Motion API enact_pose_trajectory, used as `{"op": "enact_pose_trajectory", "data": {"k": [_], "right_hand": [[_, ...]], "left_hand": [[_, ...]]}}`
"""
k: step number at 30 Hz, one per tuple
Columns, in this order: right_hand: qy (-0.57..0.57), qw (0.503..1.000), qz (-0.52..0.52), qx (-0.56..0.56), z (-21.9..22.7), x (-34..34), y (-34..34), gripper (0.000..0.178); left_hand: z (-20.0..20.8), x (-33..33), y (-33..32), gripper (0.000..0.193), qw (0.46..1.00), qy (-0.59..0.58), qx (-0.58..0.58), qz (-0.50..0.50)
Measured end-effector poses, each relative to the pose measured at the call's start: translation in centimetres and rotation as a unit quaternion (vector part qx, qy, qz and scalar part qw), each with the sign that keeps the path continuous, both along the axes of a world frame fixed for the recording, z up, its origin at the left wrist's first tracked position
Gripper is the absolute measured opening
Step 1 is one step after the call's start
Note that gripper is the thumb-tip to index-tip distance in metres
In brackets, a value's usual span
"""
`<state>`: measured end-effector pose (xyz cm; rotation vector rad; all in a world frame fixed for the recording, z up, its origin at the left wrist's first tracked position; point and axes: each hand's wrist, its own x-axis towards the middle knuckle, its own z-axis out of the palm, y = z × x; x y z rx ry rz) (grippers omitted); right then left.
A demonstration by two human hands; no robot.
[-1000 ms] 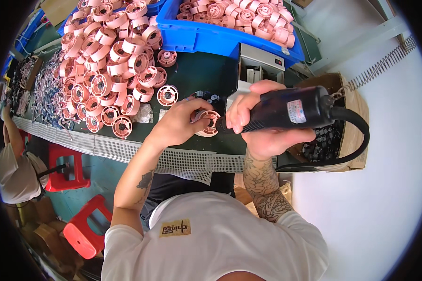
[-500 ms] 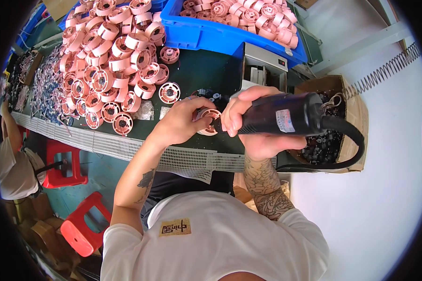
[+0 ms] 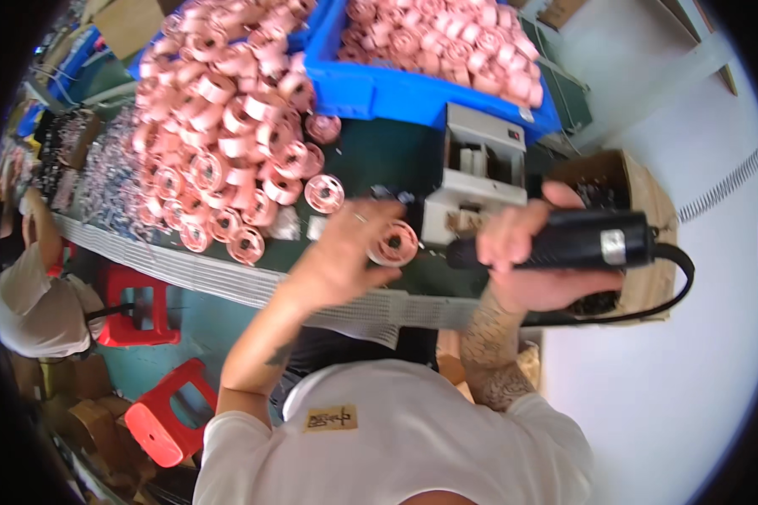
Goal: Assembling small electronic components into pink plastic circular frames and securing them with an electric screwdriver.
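A pink round plastic wheel-like part (image 3: 398, 245) lies on the green tabletop in front of me. Beside its left edge is my left hand (image 3: 333, 257), somewhat blurred, with fingers and thumb spread apart around that side; whether a fingertip touches it is unclear. My right hand (image 3: 518, 244) is wrapped round a black electric screwdriver (image 3: 585, 240), held nearly level to the right of the part. The screwdriver's tip end points left and sits apart from the part. Another pink wheel part (image 3: 324, 194) rests farther back.
A heap of pink parts (image 3: 219, 126) fills the back left. Behind stands a blue bin (image 3: 387, 93) of similar parts. A grey-white box device (image 3: 480, 181) and an open carton (image 3: 648, 194) stand right. Red stools (image 3: 156, 429) and another person (image 3: 42, 295) are left.
The screwdriver in my right hand has moved right, away from the pink part. My left hand's fingers have spread and loosened from the part. The whole view has shifted slightly.
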<state>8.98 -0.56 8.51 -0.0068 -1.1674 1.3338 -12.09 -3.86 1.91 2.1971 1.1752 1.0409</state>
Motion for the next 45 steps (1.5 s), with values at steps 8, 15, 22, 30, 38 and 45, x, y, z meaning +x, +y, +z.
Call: {"op": "enact_pose_trajectory", "data": {"k": [8, 15, 22, 30, 38, 45], "right_hand": [[-0.008, 0.999, -0.042, -0.032, -1.3, 2.9, 0.3, 0.099], [-0.021, 0.994, -0.074, -0.071, -1.7, 3.4, -0.4, 0.104], [-0.084, 0.984, -0.11, -0.115, -1.8, 3.8, -1.9, 0.102], [-0.109, 0.975, -0.144, -0.132, -1.9, 4.5, -4.9, 0.099], [-0.095, 0.979, -0.145, -0.109, -2.7, 4.9, -3.9, 0.1], [-0.086, 0.988, -0.081, -0.102, -2.5, 4.0, -2.6, 0.104]], "left_hand": [[9.7, -3.6, 6.5, 0.015, 0.995, -0.018, 0.047, 0.085], [14.0, -14.2, 20.5, 0.052, 0.864, 0.132, 0.268, 0.406], [7.6, -3.5, 28.5, 0.023, 0.933, 0.312, 0.065, 0.168], [3.9, -1.2, 34.3, 0.03, 0.845, 0.465, -0.075, 0.255], [9.6, -0.7, 21.8, 0.028, 0.95, 0.236, 0.134, 0.156], [5.2, -0.5, 3.0, 0.035, 0.976, 0.171, 0.125, -0.047]]}}
